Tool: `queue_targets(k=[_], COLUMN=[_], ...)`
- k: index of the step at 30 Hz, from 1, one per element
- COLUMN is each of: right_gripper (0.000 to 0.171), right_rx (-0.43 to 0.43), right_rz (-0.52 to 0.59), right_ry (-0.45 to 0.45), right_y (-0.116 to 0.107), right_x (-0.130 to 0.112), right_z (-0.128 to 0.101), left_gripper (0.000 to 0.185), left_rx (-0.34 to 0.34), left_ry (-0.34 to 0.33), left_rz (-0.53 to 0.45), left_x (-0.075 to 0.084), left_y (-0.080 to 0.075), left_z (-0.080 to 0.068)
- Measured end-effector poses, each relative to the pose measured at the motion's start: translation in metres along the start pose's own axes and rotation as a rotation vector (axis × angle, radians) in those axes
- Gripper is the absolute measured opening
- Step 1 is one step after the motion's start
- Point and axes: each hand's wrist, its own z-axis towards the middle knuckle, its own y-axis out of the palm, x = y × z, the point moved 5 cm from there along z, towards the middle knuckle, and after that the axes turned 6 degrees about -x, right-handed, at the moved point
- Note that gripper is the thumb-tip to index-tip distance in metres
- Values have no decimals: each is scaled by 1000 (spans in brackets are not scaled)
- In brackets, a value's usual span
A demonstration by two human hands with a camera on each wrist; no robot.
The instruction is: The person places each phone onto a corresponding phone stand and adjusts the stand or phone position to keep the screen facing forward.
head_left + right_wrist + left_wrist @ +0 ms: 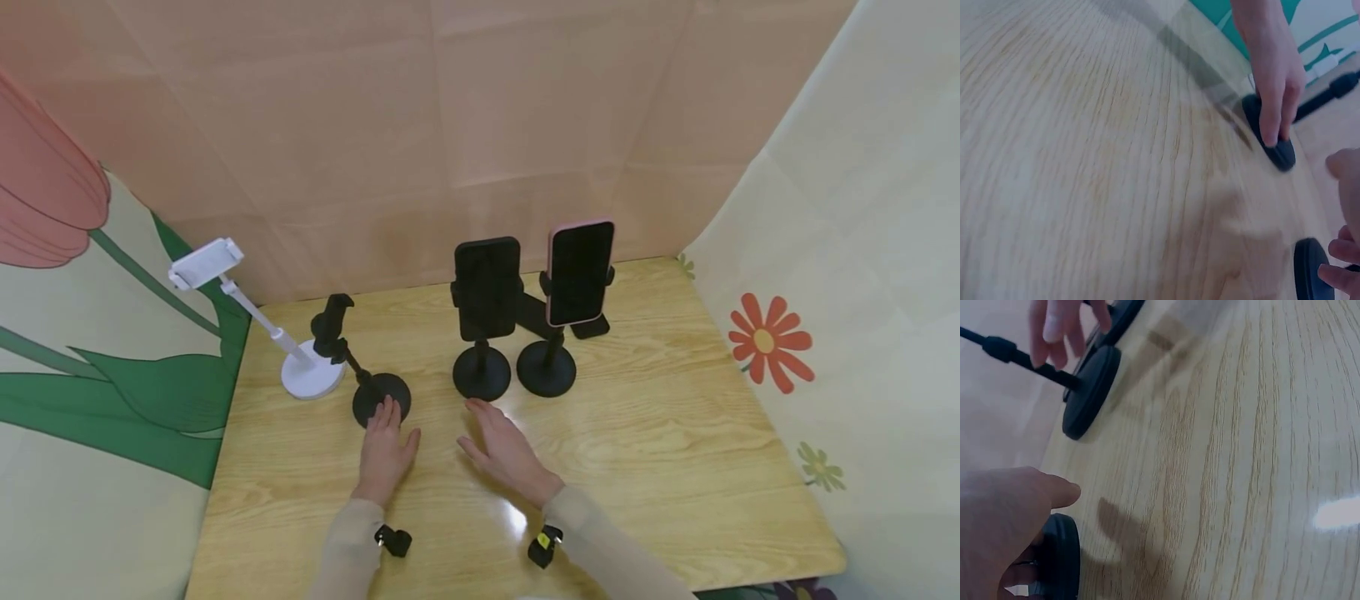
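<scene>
My left hand [386,457] rests its fingers on the round base of a black phone stand [381,390] whose clamp holds no phone. In the left wrist view its thumb [1063,490] points away from the base. My right hand [513,458] hovers with relaxed fingers just in front of a second black stand [482,377], which bears a dark phone [487,287]. Whether its fingertips touch that base, I cannot tell. To the right, a third black stand [546,371] carries a phone in a pink case [581,275], tilted slightly.
A white phone stand [311,373] with an empty holder [206,264] stands at the far left. Dark flat pieces [591,327] lie behind the right-hand stands. The wooden table [675,467] backs onto a pinkish cloth [375,125], with a flowered cloth [847,250] at the right.
</scene>
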Motion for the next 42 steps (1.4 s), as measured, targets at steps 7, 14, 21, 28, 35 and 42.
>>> queue_targets(k=[7, 14, 21, 28, 35, 42], right_gripper=[56, 58, 61, 62, 60, 61], right_rx=[-42, -110, -102, -155, -232, -243], right_rz=[-97, -163, -212, -249, -230, -248], right_ry=[-74, -77, -109, -99, -71, -82], right_y=[13, 23, 30, 37, 39, 43], right_x=[-12, -21, -25, -22, -17, -17], right_z=[19, 33, 41, 47, 49, 50], left_gripper=[62, 54, 41, 34, 31, 33], left_rx=[-3, -20, -57, -138, -137, 40], left_ry=[76, 195, 358, 411, 395, 363], left_rz=[-10, -26, -63, -101, -135, 66], left_x=[5, 2, -3, -6, -6, 7], left_y=[1, 2, -1, 0, 1, 7], left_z=[4, 8, 18, 25, 31, 17])
